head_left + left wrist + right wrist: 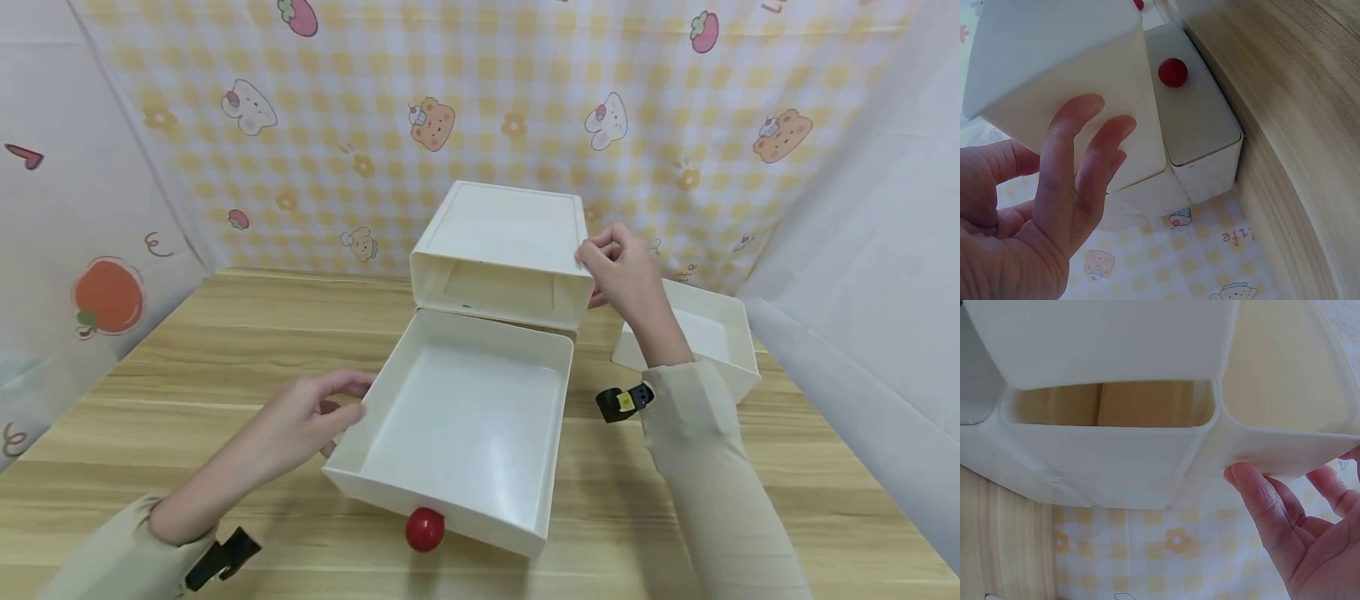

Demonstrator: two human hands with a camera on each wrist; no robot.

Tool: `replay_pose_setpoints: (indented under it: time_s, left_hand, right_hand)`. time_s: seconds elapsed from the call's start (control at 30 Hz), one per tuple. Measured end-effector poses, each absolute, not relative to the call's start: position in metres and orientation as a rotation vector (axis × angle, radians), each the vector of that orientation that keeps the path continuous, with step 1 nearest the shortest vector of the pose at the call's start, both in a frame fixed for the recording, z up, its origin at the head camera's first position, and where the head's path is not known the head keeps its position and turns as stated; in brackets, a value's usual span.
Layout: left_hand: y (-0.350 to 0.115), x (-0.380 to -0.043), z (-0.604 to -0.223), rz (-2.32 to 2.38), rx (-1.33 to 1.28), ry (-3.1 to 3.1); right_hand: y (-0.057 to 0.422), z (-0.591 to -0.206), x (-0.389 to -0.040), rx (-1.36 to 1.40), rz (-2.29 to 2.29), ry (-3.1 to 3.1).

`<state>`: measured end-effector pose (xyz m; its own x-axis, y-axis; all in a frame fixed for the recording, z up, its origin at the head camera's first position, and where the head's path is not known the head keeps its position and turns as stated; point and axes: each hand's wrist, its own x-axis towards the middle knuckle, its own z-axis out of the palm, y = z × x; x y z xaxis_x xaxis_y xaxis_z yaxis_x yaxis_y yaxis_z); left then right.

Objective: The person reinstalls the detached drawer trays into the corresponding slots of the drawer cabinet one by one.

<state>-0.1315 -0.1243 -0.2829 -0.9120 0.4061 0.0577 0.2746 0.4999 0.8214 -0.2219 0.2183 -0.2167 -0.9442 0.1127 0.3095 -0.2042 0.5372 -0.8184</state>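
A: How many white units are you counting?

B: Three are standing stacked: the top casing (510,229), the middle casing (1104,462) and the bottom unit (1204,119). One drawer (465,417) is jutting toward the person at the middle casing's mouth; whether its rear is reaching inside, I can't tell. One open-topped box (720,329) is sitting apart, right, on the worktop (187,375).

A: Knobs?

B: Two, both red: a front knob (425,530) is projecting from the drawer, and a lower knob (1172,72) is showing on the bottom unit.

A: The hands?

B: The left hand (311,408) is touching the drawer's outer left wall, fingers loosely extended. The right hand (624,267) is gripping the top casing's right front corner.

A: Room at the edges?

B: Wood is stretching out beyond the left hand. A narrower strip is running between drawer and box, the right sleeve (712,450) reaching over nearby. The curtain (322,192) is hanging behind the stack.
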Motion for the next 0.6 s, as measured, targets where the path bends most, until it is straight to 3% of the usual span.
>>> replay_pose_setpoints:
  time_s: [0.6]
  left_hand:
    - [-0.1144, -0.1396, -0.2877, 1.515, 0.531, 2.484]
  right_hand:
    - [0.2182, -0.2169, -0.2218, 0.1, 1.354, -2.456]
